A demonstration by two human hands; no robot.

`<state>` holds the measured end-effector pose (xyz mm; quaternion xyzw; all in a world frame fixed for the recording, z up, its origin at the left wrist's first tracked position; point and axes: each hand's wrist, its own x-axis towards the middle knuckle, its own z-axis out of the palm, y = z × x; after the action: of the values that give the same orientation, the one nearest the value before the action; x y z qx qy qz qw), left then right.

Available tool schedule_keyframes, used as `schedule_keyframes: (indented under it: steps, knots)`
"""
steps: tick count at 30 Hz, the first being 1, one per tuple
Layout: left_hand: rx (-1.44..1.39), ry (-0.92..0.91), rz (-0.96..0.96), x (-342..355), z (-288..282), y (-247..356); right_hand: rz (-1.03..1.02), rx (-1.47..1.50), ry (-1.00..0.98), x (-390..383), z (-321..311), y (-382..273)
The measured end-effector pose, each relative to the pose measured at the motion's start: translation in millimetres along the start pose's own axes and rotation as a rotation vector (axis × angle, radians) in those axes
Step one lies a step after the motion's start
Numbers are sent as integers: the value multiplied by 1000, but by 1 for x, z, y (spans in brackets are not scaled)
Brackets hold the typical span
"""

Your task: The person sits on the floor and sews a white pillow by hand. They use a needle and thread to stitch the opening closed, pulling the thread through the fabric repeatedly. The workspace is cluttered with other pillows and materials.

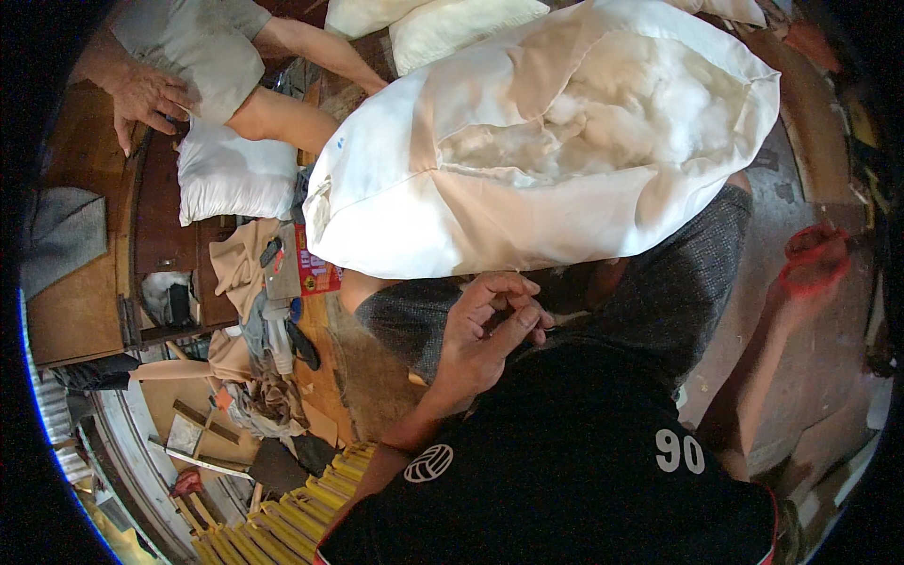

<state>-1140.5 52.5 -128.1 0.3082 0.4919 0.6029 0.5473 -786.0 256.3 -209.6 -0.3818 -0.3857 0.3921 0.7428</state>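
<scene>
A large white fabric cushion cover [377, 212] lies across my lap, its side gaping wide. Fluffy white stuffing [650, 104] fills the gap. Just below the cover's near edge, in front of my black shirt, is my left hand [494, 325], its fingers curled and thumb pressed against them. Anything between those fingertips is too small to make out. My right hand [808, 268] is out to the right over the floor, away from the cover. It looks reddish and smeared, so its fingers and anything in them are unclear.
At the upper left, another person's hand [151, 102] rests by a small white pillow [235, 174]. More white pillows [461, 28] lie beyond the cover. Crumpled cloths [268, 395] and a dark wooden cabinet [169, 235] stand left. Yellow slats [282, 518] run along the lower left.
</scene>
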Motion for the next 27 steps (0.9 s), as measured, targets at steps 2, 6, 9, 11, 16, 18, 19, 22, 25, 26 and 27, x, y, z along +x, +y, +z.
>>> schedule_keyframes:
  steps: [2,6,9,11,16,18,19,22,25,26,27]
  knots:
    - [-25,-12,15,3,2,0,118,-466,-45,25,-68,67]
    - [-50,-9,20,9,3,3,357,-1286,-233,-22,-156,189]
    - [-15,-11,30,8,-2,5,614,-1192,-290,-87,-219,246]
    - [90,34,20,3,1,7,744,-1271,-283,-119,-222,249]
    - [175,-10,88,7,2,5,815,-1317,-157,-131,-232,235]
    - [185,-63,124,14,5,5,698,-1300,-49,-119,-236,226]
    - [170,-99,154,17,5,4,564,-1321,11,-108,-231,213]
    - [128,-127,219,17,4,3,61,-1196,106,-35,-90,100]
    - [119,-119,292,23,5,0,-18,-709,7,-20,20,3]
    - [121,-101,323,24,5,-1,20,-544,-181,-32,52,-27]
    - [126,-70,289,23,11,6,67,-373,-365,-51,78,-55]
